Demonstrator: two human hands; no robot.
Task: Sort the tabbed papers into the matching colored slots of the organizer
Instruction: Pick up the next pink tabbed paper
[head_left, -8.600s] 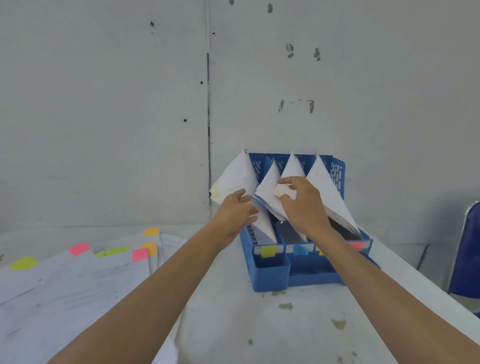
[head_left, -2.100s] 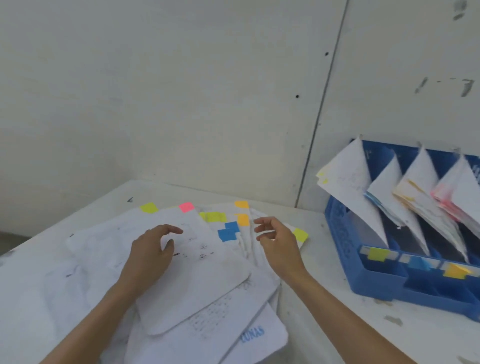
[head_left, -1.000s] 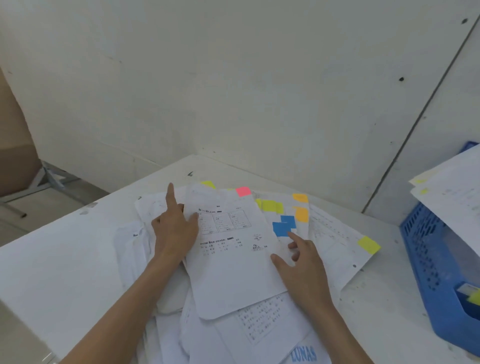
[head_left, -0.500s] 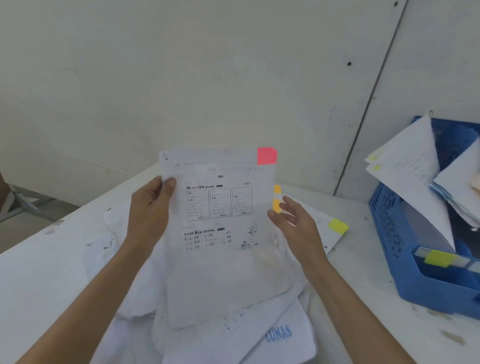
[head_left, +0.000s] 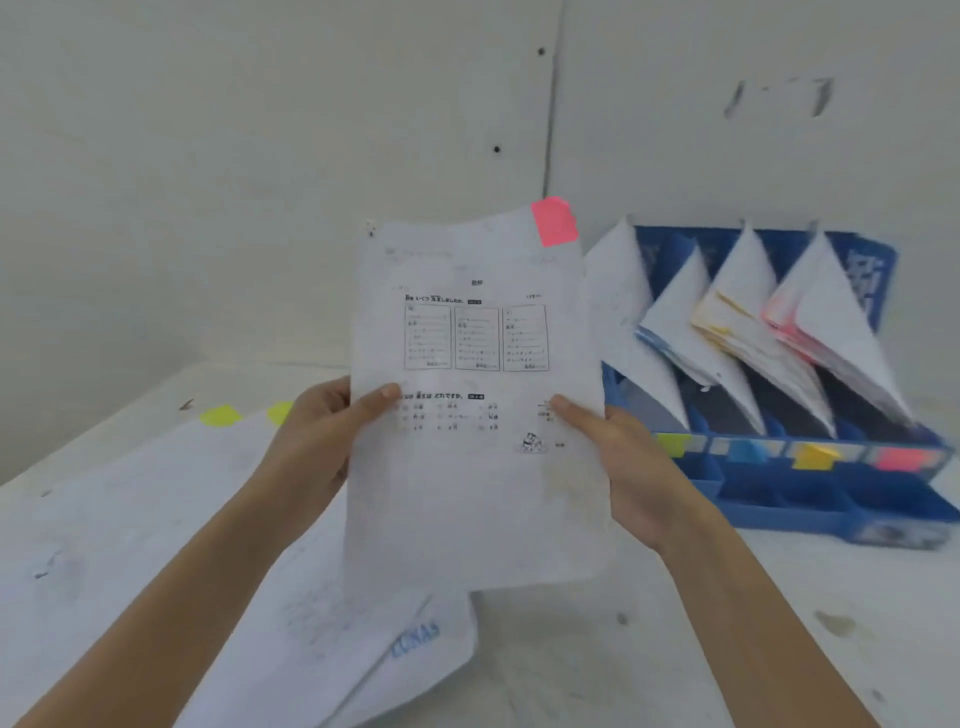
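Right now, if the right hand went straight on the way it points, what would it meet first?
The pink-tabbed sheet that it holds: the right hand points up and leftward across it. Beyond it probably only the wall; depth is unclear. The organizer lies off that line, to the right.

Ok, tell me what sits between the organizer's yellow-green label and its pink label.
In the head view, the blue label and the orange label.

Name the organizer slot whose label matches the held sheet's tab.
The rightmost slot of the blue plastic organizer: its pink label matches the pink tab on the white sheet; the others read yellow-green, blue, orange.
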